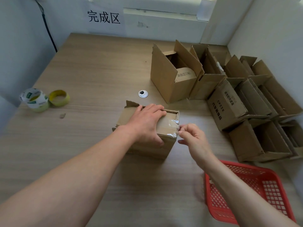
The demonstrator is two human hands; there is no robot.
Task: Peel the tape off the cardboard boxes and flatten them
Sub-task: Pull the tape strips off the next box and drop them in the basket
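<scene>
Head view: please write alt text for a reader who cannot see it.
A left hand presses down a small cardboard box while the right hand pinches clear tape at its edge. Open boxes stand at right, a red basket nearer.

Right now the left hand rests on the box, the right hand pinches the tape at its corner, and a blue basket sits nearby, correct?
Not quite. The head view shows the basket is red, not blue. The rest holds: left hand on the box, right hand pinching the tape at its corner.
</scene>
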